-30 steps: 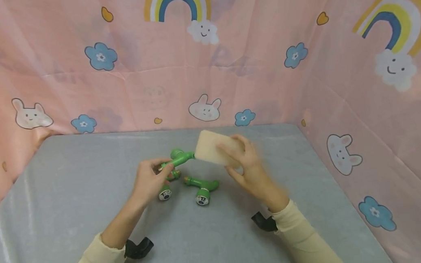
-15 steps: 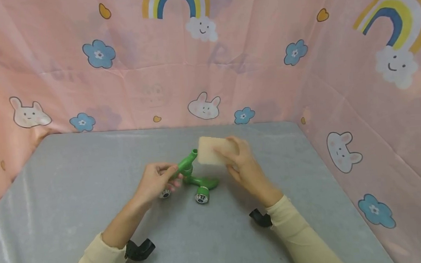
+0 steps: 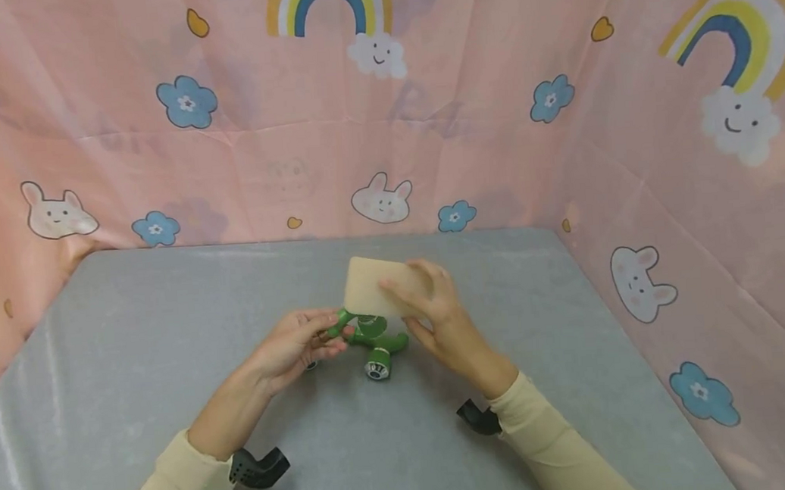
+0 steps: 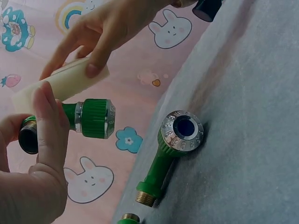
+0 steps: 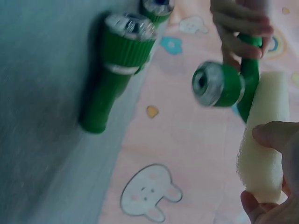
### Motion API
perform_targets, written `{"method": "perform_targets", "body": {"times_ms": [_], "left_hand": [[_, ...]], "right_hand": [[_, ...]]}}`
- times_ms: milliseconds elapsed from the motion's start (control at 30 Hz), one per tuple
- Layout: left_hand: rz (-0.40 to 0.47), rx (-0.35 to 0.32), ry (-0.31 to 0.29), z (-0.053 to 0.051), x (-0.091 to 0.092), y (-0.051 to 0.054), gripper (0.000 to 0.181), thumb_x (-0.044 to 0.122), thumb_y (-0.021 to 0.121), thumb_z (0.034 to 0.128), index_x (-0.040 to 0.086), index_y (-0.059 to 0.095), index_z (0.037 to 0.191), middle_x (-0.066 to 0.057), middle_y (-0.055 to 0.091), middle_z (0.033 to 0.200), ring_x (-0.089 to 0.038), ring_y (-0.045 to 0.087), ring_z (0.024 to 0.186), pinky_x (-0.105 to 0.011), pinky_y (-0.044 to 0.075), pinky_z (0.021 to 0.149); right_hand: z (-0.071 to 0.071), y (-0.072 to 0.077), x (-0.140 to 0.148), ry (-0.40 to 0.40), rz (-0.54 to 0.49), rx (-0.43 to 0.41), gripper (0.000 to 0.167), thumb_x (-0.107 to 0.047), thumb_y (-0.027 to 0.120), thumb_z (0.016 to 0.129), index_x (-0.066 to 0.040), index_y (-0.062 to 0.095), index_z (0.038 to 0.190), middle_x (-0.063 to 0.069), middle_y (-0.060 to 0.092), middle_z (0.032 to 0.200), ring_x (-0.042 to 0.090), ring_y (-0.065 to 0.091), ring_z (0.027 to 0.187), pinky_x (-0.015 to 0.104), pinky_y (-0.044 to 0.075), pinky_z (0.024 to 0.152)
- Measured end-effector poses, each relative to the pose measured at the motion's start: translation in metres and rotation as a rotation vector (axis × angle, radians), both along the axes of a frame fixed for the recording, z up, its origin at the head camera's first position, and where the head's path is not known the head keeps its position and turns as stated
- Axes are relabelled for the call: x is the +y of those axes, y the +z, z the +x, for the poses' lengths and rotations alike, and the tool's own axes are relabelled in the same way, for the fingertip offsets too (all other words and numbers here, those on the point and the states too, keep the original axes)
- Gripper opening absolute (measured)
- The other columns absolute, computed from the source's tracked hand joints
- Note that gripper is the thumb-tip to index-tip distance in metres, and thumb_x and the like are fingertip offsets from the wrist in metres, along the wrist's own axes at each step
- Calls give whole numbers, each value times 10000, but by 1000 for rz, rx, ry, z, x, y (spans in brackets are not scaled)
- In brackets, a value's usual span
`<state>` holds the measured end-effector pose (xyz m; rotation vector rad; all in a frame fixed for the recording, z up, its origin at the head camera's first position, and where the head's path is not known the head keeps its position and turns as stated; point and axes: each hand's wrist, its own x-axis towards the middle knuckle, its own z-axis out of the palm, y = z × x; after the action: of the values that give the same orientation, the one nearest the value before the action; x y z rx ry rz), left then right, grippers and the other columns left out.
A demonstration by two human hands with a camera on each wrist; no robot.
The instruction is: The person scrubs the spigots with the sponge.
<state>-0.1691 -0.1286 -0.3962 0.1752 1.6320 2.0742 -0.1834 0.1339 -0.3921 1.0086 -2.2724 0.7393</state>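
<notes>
The left hand [image 3: 290, 348] pinches a green tap with a ribbed knob [image 4: 96, 118] by its threaded end, holding it above the table. A cream sponge [image 3: 371, 286] is gripped between the thumb and fingers of the right hand [image 3: 442, 317]. In the right wrist view the sponge [image 5: 264, 140] lies along the body of the held tap [image 5: 250, 77]. On the table under the hands rests a second green tap [image 3: 376, 345], its chrome-faced knob toward the near side. Another tap beside it is mostly hidden behind the left hand; its chrome knob face [image 3: 313, 365] peeks out.
Black curved pieces, one [image 3: 261, 468] by the left sleeve and one [image 3: 480, 417] by the right, are at the wrists. The grey table [image 3: 164, 306] meets a pink patterned cloth [image 3: 479, 117] at the back and right.
The sponge has moved left and now covers part of the held tap. The left hand has turned the tap, and its knob now shows below the sponge.
</notes>
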Motion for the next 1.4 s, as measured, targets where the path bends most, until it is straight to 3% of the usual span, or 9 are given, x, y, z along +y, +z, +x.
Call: {"method": "perform_targets", "body": {"times_ms": [233, 333, 433, 567, 733, 833, 1067, 1267, 1400], "left_hand": [[-16, -11, 18, -4, -2, -2, 484, 152, 395, 1097, -198, 370, 1431, 69, 742, 886, 10, 678, 705, -127, 564, 658], [7, -23, 29, -5, -3, -2, 483, 149, 381, 1100, -189, 356, 1444, 58, 734, 912, 8, 664, 720, -114, 557, 670], [27, -33, 45, -5, -2, -3, 473, 140, 361, 1102, -186, 342, 1444, 37, 696, 933, -3, 652, 746, -104, 560, 701], [19, -13, 33, -4, -1, -4, 477, 155, 375, 1105, -176, 340, 1447, 23, 660, 958, -32, 669, 812, -142, 582, 782], [-26, 65, -17, -4, -2, -8, 492, 139, 454, 1086, -177, 364, 1452, 62, 728, 965, -48, 703, 903, -188, 594, 819], [-60, 97, -17, -4, -3, -10, 487, 128, 487, 1073, -181, 393, 1438, 86, 748, 938, -40, 698, 918, -186, 585, 807], [-59, 60, 47, -3, -8, -6, 479, 105, 489, 1069, -181, 386, 1440, 51, 745, 962, -62, 717, 915, -174, 594, 791], [46, 17, 120, -5, -17, 0, 525, 77, 472, 1071, -164, 286, 1498, 62, 732, 1021, -27, 729, 931, -110, 573, 791], [67, -7, 151, -8, -19, 2, 537, 91, 460, 1077, -132, 261, 1523, 78, 721, 1051, -16, 720, 949, -103, 564, 814]], "right_hand": [[-12, 1, 15, -91, -1, -85, 599, 61, 749, 846, -169, 621, 1383, 258, 394, 1439, 476, 408, 1300, 602, 531, 970], [-13, 6, 20, -118, -46, -102, 593, 66, 746, 838, -151, 627, 1376, 262, 391, 1440, 487, 402, 1300, 620, 526, 959], [-10, 8, 18, -76, -79, -90, 588, 53, 756, 829, -128, 624, 1373, 280, 400, 1430, 501, 422, 1274, 632, 522, 942], [-1, 7, 6, 2, -46, -88, 596, 18, 770, 839, -139, 606, 1390, 285, 411, 1433, 492, 443, 1274, 619, 516, 957], [3, 3, 0, -5, -6, -140, 612, 28, 761, 855, -177, 603, 1409, 250, 404, 1463, 459, 411, 1326, 603, 507, 995], [2, 2, 1, -14, 6, -149, 608, 38, 757, 851, -181, 614, 1400, 248, 413, 1455, 460, 415, 1326, 594, 516, 986], [0, 3, 3, -25, 45, -155, 619, 37, 767, 840, -194, 623, 1396, 252, 430, 1427, 445, 420, 1317, 577, 531, 976], [-6, 4, 11, -59, 49, -208, 634, 40, 795, 818, -155, 618, 1395, 291, 417, 1426, 487, 447, 1297, 595, 533, 982], [-10, 7, 20, -118, -2, -232, 613, 51, 772, 830, -150, 621, 1389, 283, 403, 1444, 495, 424, 1312, 615, 528, 978]]}}
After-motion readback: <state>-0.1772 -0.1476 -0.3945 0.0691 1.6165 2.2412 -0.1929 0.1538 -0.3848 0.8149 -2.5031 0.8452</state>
